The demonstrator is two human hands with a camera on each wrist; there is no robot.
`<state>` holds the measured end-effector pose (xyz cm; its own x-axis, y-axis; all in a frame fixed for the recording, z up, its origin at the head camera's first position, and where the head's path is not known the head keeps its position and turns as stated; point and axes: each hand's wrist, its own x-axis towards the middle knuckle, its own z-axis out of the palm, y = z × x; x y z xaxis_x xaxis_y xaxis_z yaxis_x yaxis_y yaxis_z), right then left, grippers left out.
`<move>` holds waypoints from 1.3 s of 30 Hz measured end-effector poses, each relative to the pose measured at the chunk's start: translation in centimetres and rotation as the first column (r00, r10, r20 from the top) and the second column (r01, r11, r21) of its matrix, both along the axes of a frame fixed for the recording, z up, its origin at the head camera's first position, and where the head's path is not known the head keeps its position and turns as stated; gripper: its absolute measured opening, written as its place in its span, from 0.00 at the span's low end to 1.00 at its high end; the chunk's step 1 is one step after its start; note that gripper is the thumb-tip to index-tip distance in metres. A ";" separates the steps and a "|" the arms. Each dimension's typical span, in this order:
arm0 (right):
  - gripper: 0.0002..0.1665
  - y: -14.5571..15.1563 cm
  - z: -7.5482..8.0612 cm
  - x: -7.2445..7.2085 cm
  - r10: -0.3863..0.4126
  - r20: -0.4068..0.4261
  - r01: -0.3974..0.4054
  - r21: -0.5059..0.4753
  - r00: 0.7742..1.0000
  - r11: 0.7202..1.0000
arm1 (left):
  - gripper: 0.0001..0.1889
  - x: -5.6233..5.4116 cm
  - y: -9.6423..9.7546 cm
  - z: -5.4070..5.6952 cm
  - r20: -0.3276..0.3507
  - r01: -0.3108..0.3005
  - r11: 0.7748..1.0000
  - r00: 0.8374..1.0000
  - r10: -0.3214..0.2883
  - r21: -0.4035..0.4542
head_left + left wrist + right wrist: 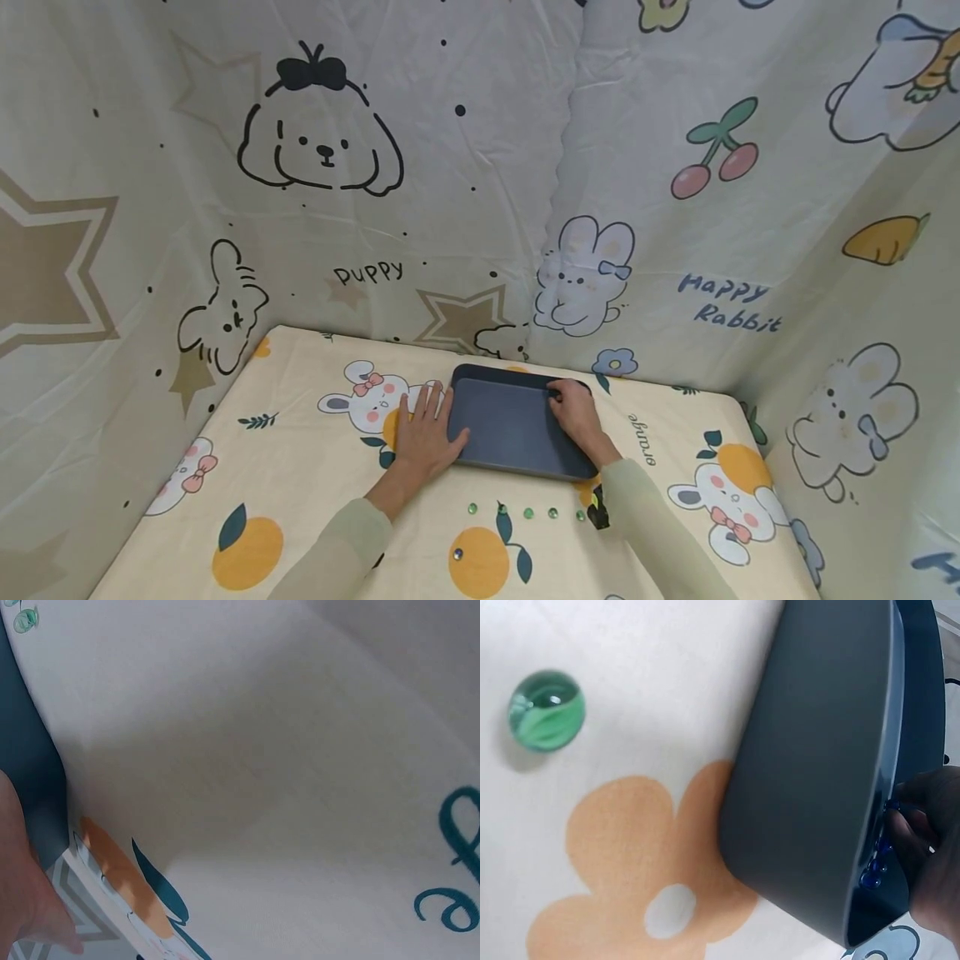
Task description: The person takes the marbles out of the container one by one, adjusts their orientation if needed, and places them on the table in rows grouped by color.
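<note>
A dark grey rectangular tray (510, 425) lies on the patterned cloth. My left hand (427, 429) rests at its left side with fingers spread straight and the thumb over the rim. At the tray's far right corner, my right hand (577, 412) reaches inside with curled fingers. Close up in the right wrist view, that hand's thumb and finger pinch a small blue marble (892, 804). More blue marbles (871, 877) lie below the fingertips inside the tray; the head view hides them behind the hand. Several green marbles (528, 513) form a row in front of the tray.
A single dark bluish marble (457, 553) lies on a printed orange, nearer to me than the green row. By my right sleeve (660, 529) is a small black item (597, 508) with a yellow mark. Printed fabric walls (465, 208) surround the table.
</note>
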<state>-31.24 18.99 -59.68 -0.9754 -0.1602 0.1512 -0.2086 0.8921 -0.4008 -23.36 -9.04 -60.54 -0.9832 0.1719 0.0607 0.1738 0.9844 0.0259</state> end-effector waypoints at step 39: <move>0.10 0.0 2.1 6.1 -0.016 -0.007 0.013 -0.313 1.000 0.950 | 0.44 -0.2 0.0 -0.2 0.018 -0.008 1.000 1.000 0.007 0.010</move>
